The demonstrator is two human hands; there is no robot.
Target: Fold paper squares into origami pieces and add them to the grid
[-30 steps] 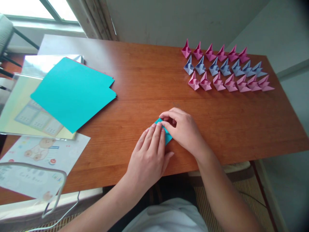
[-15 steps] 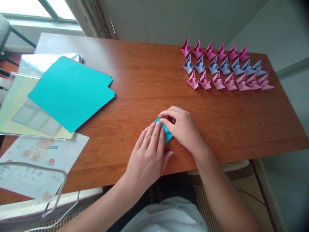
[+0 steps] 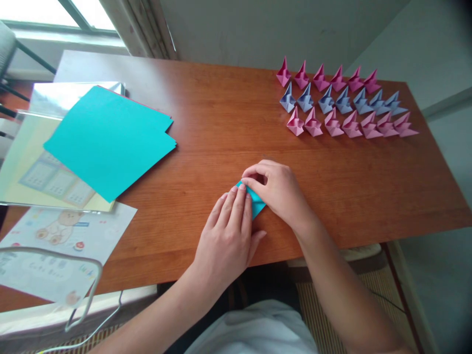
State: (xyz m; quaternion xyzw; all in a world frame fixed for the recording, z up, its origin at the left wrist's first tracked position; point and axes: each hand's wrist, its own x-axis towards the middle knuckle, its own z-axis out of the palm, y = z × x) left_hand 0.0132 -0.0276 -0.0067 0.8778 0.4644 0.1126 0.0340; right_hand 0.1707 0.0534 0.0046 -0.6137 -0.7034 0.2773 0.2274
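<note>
A small folded piece of turquoise paper (image 3: pixel 258 205) lies on the wooden table (image 3: pixel 206 128) near its front edge, partly covered by my hands. My left hand (image 3: pixel 228 226) rests flat over its left part, fingers stretched out and pointing away from me. At the paper's far corner, my right hand (image 3: pixel 278 189) pinches the edge between thumb and forefinger. The fingertips of both hands nearly meet there. How the covered part is folded cannot be seen.
Several folded paper figures stand in three rows at the back right: dark pink (image 3: pixel 320 77), blue (image 3: pixel 326 101) and light pink (image 3: pixel 333 124). Large turquoise sheets (image 3: pixel 110 142) lie at left over a yellowish folder (image 3: pixel 18 162). A bear-printed sheet (image 3: pixel 106 231) and a grey metal frame (image 3: pixel 99 275) are nearer.
My right hand's thumb and forefinger have shifted very slightly left along the paper's far corner. My left hand stays almost still on the paper.
</note>
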